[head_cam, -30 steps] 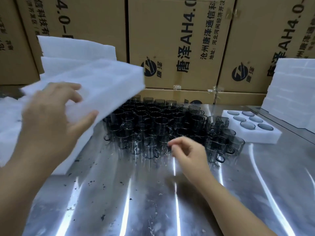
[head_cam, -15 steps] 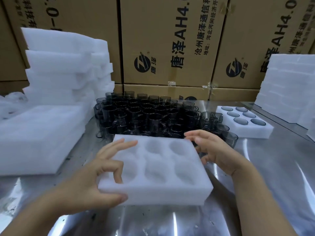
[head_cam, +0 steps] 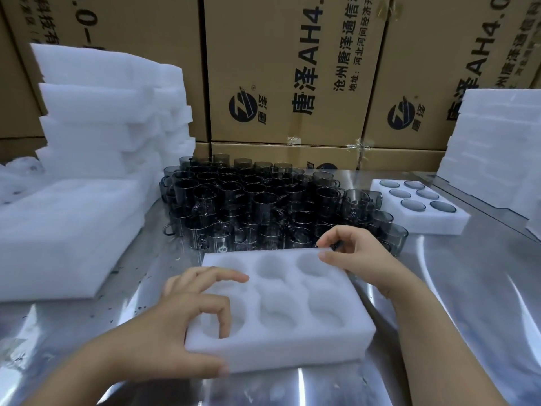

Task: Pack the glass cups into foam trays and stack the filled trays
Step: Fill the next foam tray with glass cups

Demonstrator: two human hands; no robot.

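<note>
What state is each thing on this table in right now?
Front foam tray: six pockets empty.
Right foam tray: six pockets filled.
Glass cups: loose, crowded together, unpacked.
Left hand: grips front tray's near corner.
Right hand: pinches front tray's far corner.
Left foam stack: piled unevenly.

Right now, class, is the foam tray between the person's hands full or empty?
Empty: every pocket in view of the foam tray shows only bare white foam; the glass cups stand behind it.
</note>
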